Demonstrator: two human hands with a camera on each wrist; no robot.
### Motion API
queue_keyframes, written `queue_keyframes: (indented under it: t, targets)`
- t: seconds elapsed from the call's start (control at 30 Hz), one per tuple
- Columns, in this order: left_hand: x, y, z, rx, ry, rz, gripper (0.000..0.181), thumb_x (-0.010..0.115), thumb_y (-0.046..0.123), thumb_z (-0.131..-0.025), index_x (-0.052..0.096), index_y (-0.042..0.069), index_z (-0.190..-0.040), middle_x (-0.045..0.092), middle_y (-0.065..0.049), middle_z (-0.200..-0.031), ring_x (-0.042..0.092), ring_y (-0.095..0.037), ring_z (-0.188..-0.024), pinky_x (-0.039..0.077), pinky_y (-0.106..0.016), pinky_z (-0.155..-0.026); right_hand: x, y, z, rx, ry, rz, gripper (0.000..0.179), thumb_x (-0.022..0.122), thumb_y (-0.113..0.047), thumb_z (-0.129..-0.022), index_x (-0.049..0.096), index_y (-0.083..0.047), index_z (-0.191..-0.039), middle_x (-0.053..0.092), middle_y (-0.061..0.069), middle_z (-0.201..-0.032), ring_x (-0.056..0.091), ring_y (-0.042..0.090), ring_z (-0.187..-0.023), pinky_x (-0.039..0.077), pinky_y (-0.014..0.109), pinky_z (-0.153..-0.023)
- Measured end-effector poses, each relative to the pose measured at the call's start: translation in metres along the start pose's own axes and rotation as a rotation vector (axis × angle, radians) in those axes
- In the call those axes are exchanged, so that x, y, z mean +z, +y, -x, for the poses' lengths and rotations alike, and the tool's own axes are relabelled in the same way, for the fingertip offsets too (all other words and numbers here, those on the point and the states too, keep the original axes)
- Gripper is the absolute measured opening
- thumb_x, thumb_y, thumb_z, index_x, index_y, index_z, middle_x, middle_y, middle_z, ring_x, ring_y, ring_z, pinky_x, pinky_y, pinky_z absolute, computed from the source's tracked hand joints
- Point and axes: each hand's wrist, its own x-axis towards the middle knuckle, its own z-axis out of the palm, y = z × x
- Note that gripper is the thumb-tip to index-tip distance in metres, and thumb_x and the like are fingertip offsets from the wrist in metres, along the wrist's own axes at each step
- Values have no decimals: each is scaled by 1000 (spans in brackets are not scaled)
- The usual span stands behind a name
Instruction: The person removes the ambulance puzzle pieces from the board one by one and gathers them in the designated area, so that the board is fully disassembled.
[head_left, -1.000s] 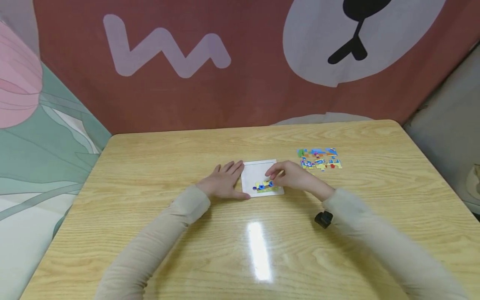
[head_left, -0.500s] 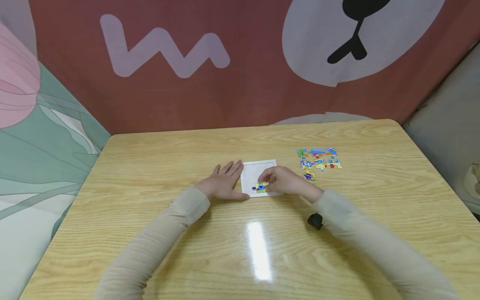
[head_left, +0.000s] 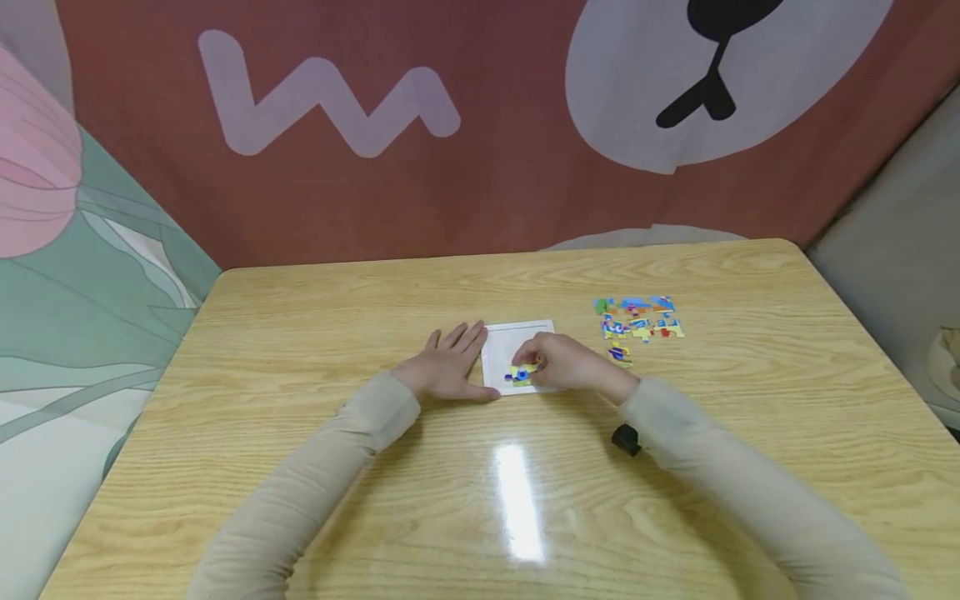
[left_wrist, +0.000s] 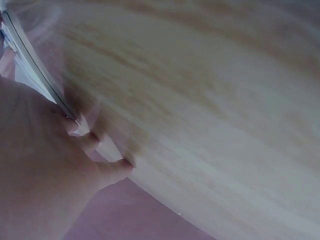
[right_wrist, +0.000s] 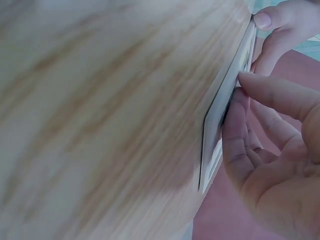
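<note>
A white puzzle tray (head_left: 501,340) lies flat on the table between the hands. At its lower part is a yellow-and-blue jigsaw piece (head_left: 521,375), partly covered by the right hand's fingers. The right hand (head_left: 572,362) is over the tray's right side, its curled thumb and fingers pinching at the jigsaw piece. In the right wrist view, the right thumb (right_wrist: 275,92) and index finger meet just over the tray (right_wrist: 220,107). The left hand (head_left: 447,367) lies with fingers spread, touching the tray's left edge; the left wrist view shows its fingers (left_wrist: 112,172) on the table.
Several loose jigsaw pieces (head_left: 641,325) lie in rows at the right back, with one piece (head_left: 618,353) just below them. A black wrist device (head_left: 626,439) hangs under the right sleeve. A patterned cloth (head_left: 480,200) stands behind the wooden table (head_left: 337,317).
The right hand has moved left and down onto the jigsaw pieces in the tray, covering the right-hand one. A loose piece it hid at the right is uncovered. The left hand stays still.
</note>
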Motion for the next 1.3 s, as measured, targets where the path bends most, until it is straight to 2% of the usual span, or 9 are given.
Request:
queue_keyframes:
  t: [0.3, 0.53, 0.67, 1.07, 1.3]
  targets:
    - [1, -2, -1, 8, 4, -6, 104, 44, 72, -86, -9, 13, -154, -13, 0, -162, -8, -25, -151, 0, -58, -119, 2, 3, -2, -14, -6, -51, 38, 60, 10, -75, 68, 0, -111, 58, 13, -99, 53, 20, -89, 48, 28, -78]
    - [1, -2, -1, 10, 11, 4, 104, 45, 71, -86, -8, 13, -154, -13, -1, -162, -8, -26, -151, 0, -58, -119, 1, 4, -1, -13, -2, -75, 34, 62, 9, -76, 66, -3, -108, 53, 11, -92, 46, 16, -76, 40, 24, -69]
    - [0, -1, -1, 12, 8, 8, 104, 45, 70, -87, -8, 12, -154, -13, -2, -162, -9, -26, -151, -1, -59, -119, 1, 5, -1, -26, -4, -89, 34, 64, 9, -76, 65, -3, -108, 52, 11, -91, 45, 15, -73, 39, 24, -68]
    - [0, -2, -2, 17, 15, 11, 103, 45, 70, -87, -8, 12, -154, -13, -2, -162, -9, -27, -151, 0, -59, -119, 0, 7, 0, -49, 3, -84, 30, 65, 7, -80, 64, -5, -108, 51, 8, -82, 42, 15, -71, 37, 25, -67]
    - [1, -1, -2, 11, 2, 1, 104, 43, 72, -86, -9, 14, -154, -15, 0, -162, -10, -25, -151, -1, -59, -119, -2, 6, 3, -15, -5, -158, 27, 64, 4, -84, 66, -4, -109, 58, 10, -89, 49, 15, -78, 42, 25, -70]
